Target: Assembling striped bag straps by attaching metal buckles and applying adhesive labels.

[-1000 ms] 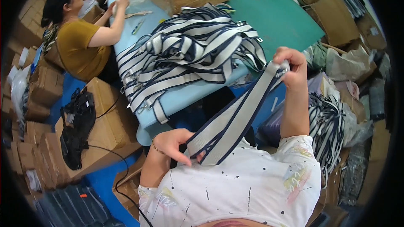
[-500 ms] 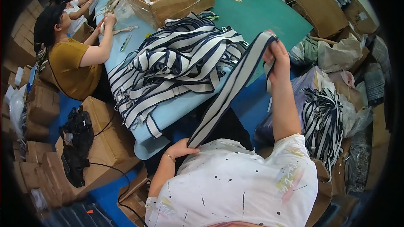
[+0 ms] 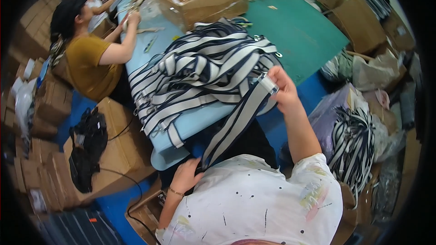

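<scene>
A white webbing strap with navy edges (image 3: 238, 117) runs slantwise between my two hands, over my lap. My right hand (image 3: 285, 91) pinches its upper end beside a shiny metal buckle (image 3: 267, 83), just off the table's near right corner. At the lower end, my left hand (image 3: 184, 177) is close against my shirt, with thumb and fingertips around the strap's edge. A large heap of matching straps (image 3: 195, 70) with metal clips covers the near part of the table, directly ahead of my hands.
A cardboard box (image 3: 206, 4) stands behind the heap on the blue-and-green table (image 3: 295, 31). A co-worker in a mustard top (image 3: 93, 66) sits at the left side. Black straps (image 3: 88, 145) lie on a carton at left; a striped bundle (image 3: 352, 143) hangs at right.
My right hand has come down and nearer with the strap's upper end, and the metal buckle now shows. My left hand has dropped slightly. The whole view has shifted a little.
</scene>
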A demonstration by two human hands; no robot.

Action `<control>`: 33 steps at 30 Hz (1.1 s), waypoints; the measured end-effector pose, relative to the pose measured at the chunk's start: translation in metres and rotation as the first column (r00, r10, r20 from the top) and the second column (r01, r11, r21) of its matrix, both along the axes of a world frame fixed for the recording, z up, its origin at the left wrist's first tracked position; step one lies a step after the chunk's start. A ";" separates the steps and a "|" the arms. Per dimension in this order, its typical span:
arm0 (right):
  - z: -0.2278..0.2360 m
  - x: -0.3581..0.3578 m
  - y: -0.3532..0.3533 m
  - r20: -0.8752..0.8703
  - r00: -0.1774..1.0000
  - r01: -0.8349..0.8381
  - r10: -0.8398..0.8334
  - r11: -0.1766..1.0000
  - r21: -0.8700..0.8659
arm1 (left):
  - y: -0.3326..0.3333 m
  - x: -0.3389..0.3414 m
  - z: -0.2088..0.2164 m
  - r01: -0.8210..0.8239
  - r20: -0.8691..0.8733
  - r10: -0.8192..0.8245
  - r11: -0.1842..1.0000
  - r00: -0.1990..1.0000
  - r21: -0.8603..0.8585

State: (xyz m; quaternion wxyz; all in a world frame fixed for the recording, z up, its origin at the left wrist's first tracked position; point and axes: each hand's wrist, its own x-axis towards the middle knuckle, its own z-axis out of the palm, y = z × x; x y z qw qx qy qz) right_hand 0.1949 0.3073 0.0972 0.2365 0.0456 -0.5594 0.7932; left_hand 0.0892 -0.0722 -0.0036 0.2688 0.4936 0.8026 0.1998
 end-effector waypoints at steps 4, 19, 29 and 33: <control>-0.003 -0.022 -0.078 0.240 0.970 -0.097 -0.038 0.844 0.527 | 0.059 0.004 0.067 -0.160 -0.039 0.222 0.802 0.974 0.576; 0.010 -0.003 -0.120 0.258 0.962 -0.074 -0.088 0.829 0.555 | 0.087 0.011 0.059 0.073 -0.142 0.042 0.696 0.989 0.714; 0.026 0.053 -0.008 0.043 0.723 0.507 -0.690 0.571 0.646 | 0.072 -0.023 0.056 -0.024 0.014 0.020 0.783 1.000 0.621; 0.010 0.046 -0.008 0.193 0.645 0.230 -0.739 0.429 0.874 | 0.076 -0.031 0.033 -0.254 0.460 0.068 0.900 0.885 0.355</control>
